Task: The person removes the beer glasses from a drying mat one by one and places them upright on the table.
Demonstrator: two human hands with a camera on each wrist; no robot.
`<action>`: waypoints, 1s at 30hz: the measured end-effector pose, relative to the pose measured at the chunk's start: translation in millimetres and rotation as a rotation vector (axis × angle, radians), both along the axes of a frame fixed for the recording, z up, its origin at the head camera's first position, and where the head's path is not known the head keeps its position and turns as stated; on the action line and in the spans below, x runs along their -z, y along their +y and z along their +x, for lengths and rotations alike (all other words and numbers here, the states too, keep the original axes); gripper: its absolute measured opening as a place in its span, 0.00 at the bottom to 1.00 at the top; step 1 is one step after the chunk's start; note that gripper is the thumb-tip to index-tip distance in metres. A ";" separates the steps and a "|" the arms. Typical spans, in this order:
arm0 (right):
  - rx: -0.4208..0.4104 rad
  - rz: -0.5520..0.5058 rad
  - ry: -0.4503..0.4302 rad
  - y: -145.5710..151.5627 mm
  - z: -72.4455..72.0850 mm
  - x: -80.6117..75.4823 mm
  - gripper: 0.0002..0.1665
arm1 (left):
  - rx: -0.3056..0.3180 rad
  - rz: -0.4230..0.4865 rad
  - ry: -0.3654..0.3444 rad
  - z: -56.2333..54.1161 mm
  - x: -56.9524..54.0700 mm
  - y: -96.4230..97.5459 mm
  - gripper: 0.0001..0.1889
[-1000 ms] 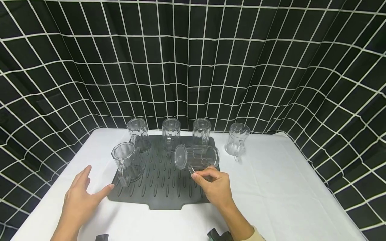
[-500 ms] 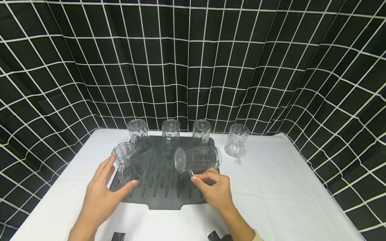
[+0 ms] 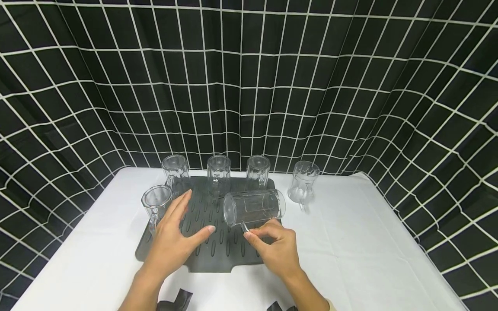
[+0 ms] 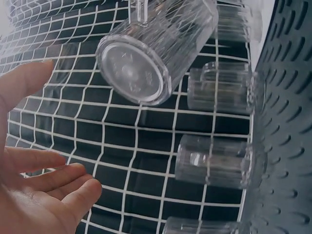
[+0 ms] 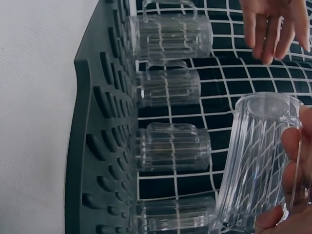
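My right hand [image 3: 278, 250] pinches the handle of a clear glass mug [image 3: 254, 207]. The mug lies sideways in the air above the dark ribbed drying mat [image 3: 212, 264], its round base facing left. That base [image 4: 130, 73] shows plainly in the left wrist view, while the right wrist view shows the mug's fluted wall [image 5: 253, 165]. My left hand [image 3: 171, 242], thumb spread from extended fingers, is left of the mug's base with a gap between. It partly hides another glass mug [image 3: 157, 198] at the mat's front left.
Three mugs stand in a row along the mat's back: left [image 3: 176, 172], middle [image 3: 219, 175] and right [image 3: 258, 172]. Off the mat, one more glass mug [image 3: 304, 181] stands on the white tablecloth [image 3: 362, 242]. A black cloth with white grid lines [image 3: 241, 86] surrounds the table.
My left hand has moved right, from the mat's left side past the front-left mug toward the held mug. My right hand keeps hold of its mug almost in place.
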State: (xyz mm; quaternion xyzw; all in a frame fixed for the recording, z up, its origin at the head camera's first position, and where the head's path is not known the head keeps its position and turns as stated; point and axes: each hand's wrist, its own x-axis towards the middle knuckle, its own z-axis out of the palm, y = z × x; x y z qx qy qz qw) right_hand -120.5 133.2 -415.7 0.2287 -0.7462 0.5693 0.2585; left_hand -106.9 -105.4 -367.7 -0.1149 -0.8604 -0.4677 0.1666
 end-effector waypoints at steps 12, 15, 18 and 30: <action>-0.033 0.065 0.093 -3.3 3.6 2.2 0.09 | 0.101 0.096 -0.031 -16.8 13.4 19.1 0.49; -0.057 0.071 0.118 -5.2 4.5 2.2 0.08 | 0.137 0.120 -0.031 -16.9 18.0 21.5 0.49; -0.078 0.078 0.165 -7.5 4.8 2.5 0.08 | 0.170 0.120 -0.016 -17.9 20.6 24.0 0.48; -0.116 0.117 0.221 -12.4 6.2 6.8 0.08 | 0.183 0.133 -0.082 -19.9 22.5 25.6 0.43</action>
